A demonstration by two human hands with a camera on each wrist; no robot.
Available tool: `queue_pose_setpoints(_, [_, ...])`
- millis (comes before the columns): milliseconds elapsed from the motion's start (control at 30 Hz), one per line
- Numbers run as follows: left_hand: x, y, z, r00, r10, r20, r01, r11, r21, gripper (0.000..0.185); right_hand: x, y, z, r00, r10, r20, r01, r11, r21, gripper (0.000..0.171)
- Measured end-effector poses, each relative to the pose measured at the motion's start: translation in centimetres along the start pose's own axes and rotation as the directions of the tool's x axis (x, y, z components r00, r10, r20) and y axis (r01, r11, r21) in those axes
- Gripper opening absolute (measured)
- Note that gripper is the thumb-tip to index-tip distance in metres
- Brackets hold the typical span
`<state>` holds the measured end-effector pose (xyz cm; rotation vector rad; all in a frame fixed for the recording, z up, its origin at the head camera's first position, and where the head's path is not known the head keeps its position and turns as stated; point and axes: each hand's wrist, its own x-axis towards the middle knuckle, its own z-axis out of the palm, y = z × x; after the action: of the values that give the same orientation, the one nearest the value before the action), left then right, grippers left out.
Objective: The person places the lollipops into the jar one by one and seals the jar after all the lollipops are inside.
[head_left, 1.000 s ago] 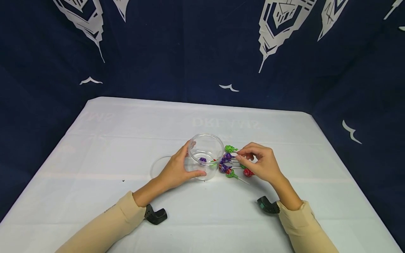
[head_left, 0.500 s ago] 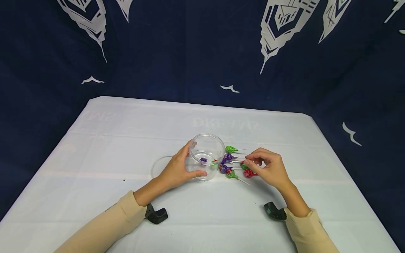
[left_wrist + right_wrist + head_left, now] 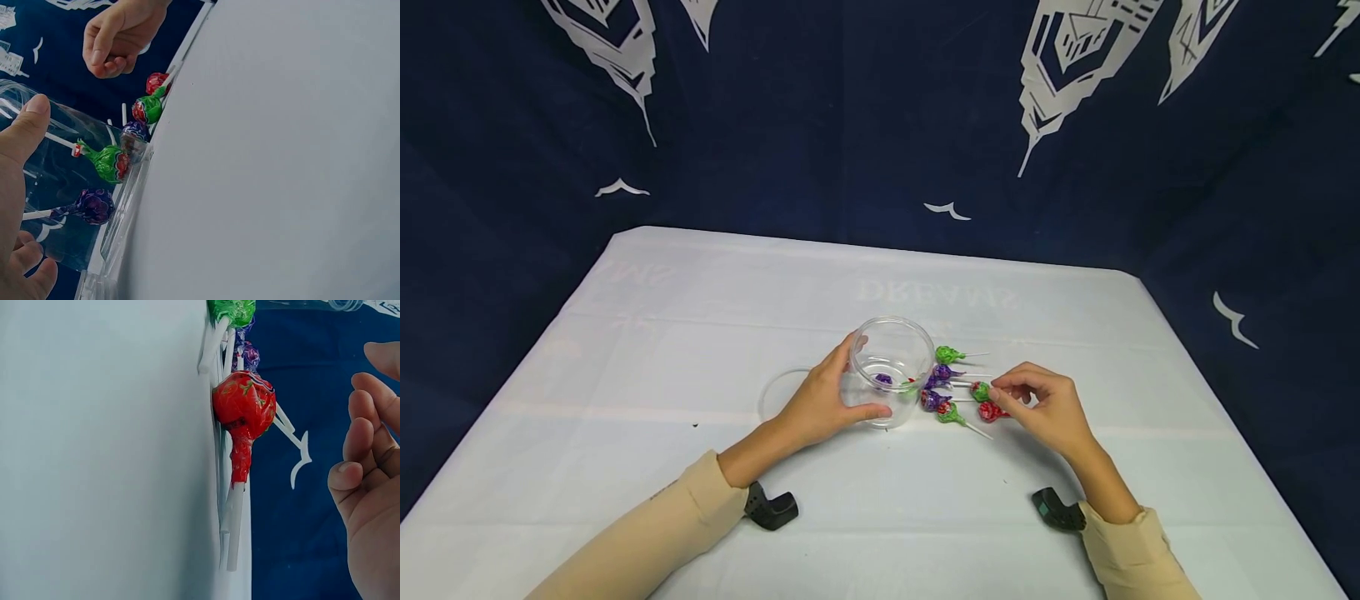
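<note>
My left hand (image 3: 820, 404) grips a clear plastic jar (image 3: 891, 350) from its left side, thumb in front and fingers behind. Inside it, the left wrist view shows a green-and-red lollipop (image 3: 111, 164) and a purple lollipop (image 3: 95, 207). Several wrapped lollipops lie on the table right of the jar, among them a green one (image 3: 949, 355), a purple one (image 3: 934, 401) and a red one (image 3: 990, 411). My right hand (image 3: 1048, 408) hovers by the nearest green-and-red lollipop (image 3: 980, 391). Its fingers are loosely bent; a gap shows between thumb and forefinger, with nothing held.
A clear round lid (image 3: 763, 396) lies left of the jar, partly hidden by my left hand. The white cloth (image 3: 880, 533) covers the table, and a dark blue printed curtain (image 3: 842, 125) hangs behind. Each wrist carries a black camera mount (image 3: 771, 510).
My right hand has moved right and toward me, away from the sticks of the far lollipops to the nearer green-and-red one. The left hand and jar stay in place.
</note>
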<state>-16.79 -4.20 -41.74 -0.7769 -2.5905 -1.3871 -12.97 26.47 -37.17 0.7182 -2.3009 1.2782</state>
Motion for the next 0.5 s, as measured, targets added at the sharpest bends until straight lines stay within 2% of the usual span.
queue_pose_setpoints(233, [0.0,0.2,-0.1,1.000,0.002,0.000,-0.002,1.000,-0.007,0.108,-0.3,0.6,-0.3,0.999,0.039,-0.002,-0.039,0.999,-0.007,0.019])
queue_pose_setpoints(500, [0.1,0.0,0.0,1.000,0.014,0.000,-0.014,1.000,0.002,0.109,-0.7,1.3,-1.0,0.997,0.062,0.055,-0.061,0.998,-0.007,0.019])
